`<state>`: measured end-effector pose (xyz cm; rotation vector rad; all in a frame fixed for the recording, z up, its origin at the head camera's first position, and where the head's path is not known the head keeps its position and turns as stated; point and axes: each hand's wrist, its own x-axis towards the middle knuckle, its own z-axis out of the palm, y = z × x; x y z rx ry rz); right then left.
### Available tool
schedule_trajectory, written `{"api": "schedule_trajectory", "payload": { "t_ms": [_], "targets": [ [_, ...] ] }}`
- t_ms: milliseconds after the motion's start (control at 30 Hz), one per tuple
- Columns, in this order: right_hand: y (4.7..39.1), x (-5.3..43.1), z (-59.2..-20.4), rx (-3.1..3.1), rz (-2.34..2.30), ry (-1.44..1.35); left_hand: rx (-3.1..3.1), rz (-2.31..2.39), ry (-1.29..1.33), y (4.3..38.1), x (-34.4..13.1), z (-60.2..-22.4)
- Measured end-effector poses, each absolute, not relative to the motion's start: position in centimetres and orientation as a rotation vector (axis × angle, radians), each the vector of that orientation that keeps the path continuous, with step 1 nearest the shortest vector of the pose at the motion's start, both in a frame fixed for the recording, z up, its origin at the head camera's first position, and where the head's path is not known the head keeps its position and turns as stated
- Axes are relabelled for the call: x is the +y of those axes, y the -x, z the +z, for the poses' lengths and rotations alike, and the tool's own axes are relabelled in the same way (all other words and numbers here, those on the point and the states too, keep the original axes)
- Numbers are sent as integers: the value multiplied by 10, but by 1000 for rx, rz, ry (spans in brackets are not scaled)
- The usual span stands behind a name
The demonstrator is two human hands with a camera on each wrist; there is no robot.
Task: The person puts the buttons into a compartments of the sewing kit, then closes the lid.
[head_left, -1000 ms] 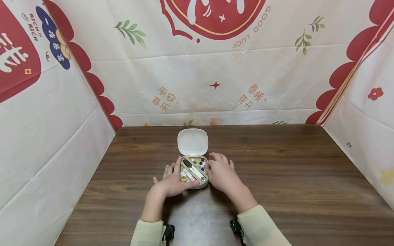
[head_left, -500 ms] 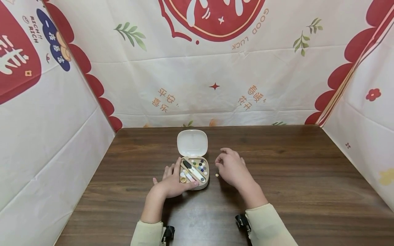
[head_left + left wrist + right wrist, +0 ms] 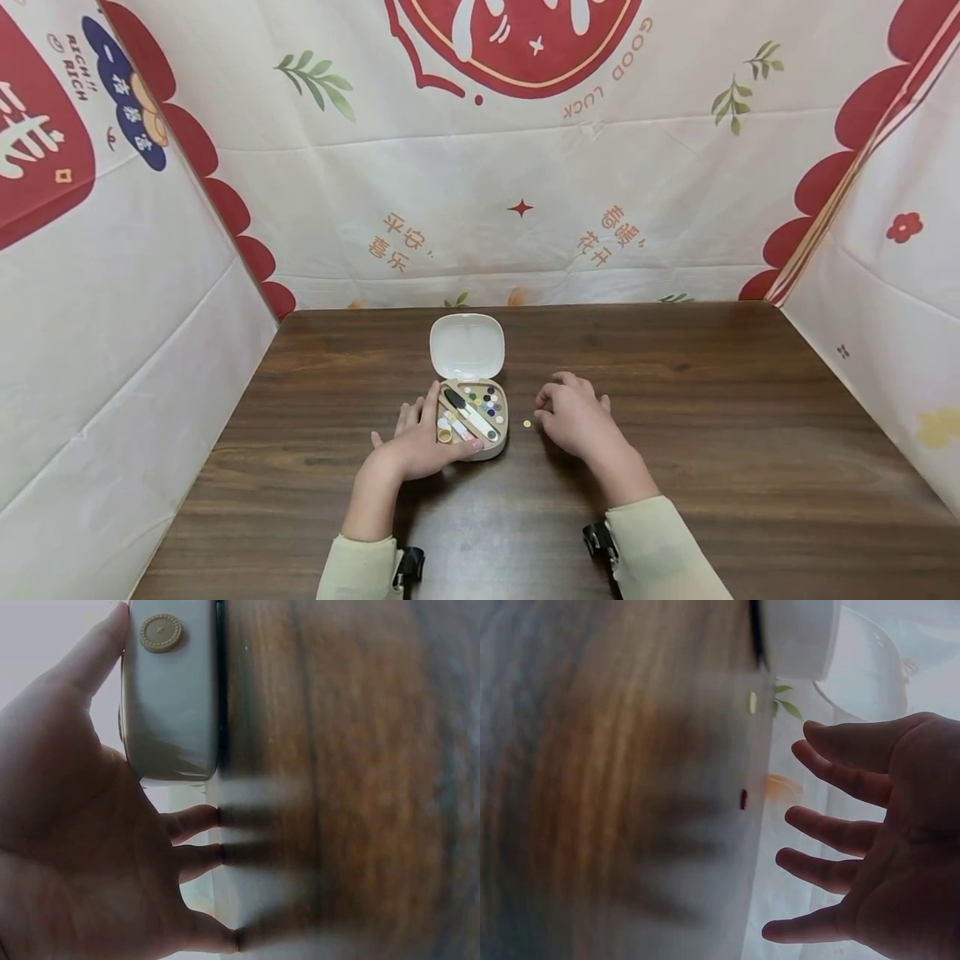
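Observation:
A small sewing kit box (image 3: 491,452) stands on the table, its white lid (image 3: 467,346) raised at the back. Several coloured buttons (image 3: 490,403) fill its right compartment, and a slender white tool with a black end (image 3: 472,414) lies diagonally across the middle. My left hand (image 3: 412,446) rests against the box, index finger along the left side, thumb on the front rim, fingers straight. To the right of the box lies a yellow button (image 3: 527,424). Just beyond it, my right hand (image 3: 577,421) hovers with loosely bent fingers; the right wrist view shows nothing between them.
A small red piece (image 3: 743,799) lies on the table in the right wrist view. At the box's front left are a gold ring-shaped piece (image 3: 445,435) and pale small items. Printed cloth (image 3: 375,208) hangs behind the wooden table (image 3: 712,433) and on both sides.
My right hand has moved right, from the button compartment to beyond the box. The yellow button came into view on the table. My left hand has stayed at the box.

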<state>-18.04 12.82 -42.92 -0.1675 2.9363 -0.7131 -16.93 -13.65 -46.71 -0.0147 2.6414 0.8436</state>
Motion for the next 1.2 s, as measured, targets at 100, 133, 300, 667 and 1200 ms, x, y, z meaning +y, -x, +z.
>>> {"api": "schedule_trajectory", "payload": {
  "t_ms": [100, 133, 300, 667, 1200],
  "targets": [
    [183, 123, -432, 2932, -684, 176, 2646, 845, 18, 169, -137, -466],
    [183, 121, -433, 2933, -674, 174, 2646, 842, 16, 169, -137, -466],
    [184, 116, -436, 2945, -608, 179, 2637, 833, 5, 168, -136, -468],
    [184, 106, -433, 2952, -480, 210, 2641, 840, 10, 169, -137, -466],
    [189, 100, -436, 2940, -354, 164, 2650, 869, -5, 170, -139, -471]
  ]
}}
